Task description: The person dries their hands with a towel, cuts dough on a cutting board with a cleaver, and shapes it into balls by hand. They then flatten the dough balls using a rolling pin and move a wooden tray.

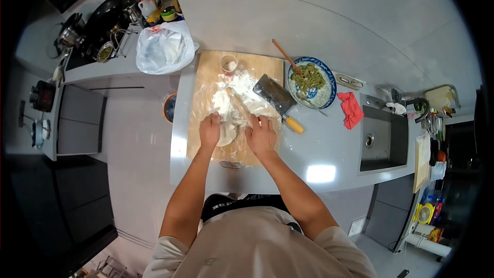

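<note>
A flattened, pale piece of dough lies on the floured wooden board, between my two hands. My left hand is at its left edge, fingers bent together on the rim. To the right of the dough, my right hand has its fingers apart and slightly bent, fingertips by the near end of a wooden rolling pin. That pin lies slanting across the flour. A cleaver with a yellow handle rests over the board's right edge. At the back of the board stands a small cup with something white inside.
Right of the board, a blue-rimmed bowl holds green filling and wooden chopsticks. A red cloth lies by the sink. A white plastic bag and bottles stand at the back left.
</note>
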The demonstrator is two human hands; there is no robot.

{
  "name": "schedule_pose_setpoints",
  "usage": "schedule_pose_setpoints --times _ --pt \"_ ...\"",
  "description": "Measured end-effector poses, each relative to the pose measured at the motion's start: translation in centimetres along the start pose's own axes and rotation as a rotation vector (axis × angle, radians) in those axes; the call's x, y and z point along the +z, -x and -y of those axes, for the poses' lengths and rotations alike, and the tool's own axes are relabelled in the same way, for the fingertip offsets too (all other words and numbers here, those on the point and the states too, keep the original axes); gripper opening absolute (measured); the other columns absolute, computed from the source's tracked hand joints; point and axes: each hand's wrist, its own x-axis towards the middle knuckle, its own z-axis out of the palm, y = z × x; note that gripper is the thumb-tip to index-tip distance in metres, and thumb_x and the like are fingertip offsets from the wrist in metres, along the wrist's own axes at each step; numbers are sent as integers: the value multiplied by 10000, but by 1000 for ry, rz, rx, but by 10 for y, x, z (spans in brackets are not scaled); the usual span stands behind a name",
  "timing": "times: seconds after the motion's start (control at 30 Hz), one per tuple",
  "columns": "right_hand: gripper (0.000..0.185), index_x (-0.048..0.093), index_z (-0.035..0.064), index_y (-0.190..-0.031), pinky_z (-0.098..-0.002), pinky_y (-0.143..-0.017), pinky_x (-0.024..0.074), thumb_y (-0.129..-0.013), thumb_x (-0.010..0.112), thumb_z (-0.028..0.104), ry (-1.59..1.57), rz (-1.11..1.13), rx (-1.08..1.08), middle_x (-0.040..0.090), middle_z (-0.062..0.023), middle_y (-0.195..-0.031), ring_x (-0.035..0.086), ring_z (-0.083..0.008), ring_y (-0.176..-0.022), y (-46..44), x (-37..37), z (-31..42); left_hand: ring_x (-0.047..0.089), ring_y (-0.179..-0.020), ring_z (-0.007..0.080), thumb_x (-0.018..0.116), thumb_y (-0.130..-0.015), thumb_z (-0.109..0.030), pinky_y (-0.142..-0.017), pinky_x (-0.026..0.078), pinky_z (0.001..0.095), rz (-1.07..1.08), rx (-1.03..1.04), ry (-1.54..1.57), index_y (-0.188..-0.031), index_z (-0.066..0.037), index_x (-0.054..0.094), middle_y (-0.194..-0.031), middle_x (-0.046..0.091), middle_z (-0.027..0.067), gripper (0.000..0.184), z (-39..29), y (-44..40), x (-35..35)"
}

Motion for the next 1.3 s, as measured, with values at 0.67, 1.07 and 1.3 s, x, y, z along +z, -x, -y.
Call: schedule_pose_setpoints --times 0.67,1.07,1.3 --pt "342 714 51 -1211 -427 -811 577 -921 806 206 -613 376 133 682 -146 -1077 709 -312 -857 -32 49 -14 679 -970 425 592 -1008 -60 -887 534 516 -202 264 -172 -1158 -18 737 -1057 734 222 213 3 36 -1" --pt "354 663 24 -1177 -422 -773 573 -875 832 102 -463 207 108 698 -178 -946 705 -306 -876 15 48 13 615 -937 381 554 -1104 -252 -879 452 514 -267 487 -726 -1008 -79 736 -973 731 129 268 3 31 22" --pt "422 674 38 -1276 -442 -897 587 -873 793 79 -472 263 -295 629 -211 -1258 692 -404 -984 10 7 28 644 -835 407 493 -1131 -264 -785 503 515 -141 -212 493 -1041 -42 740 -895 721 175 344 15 17 13"
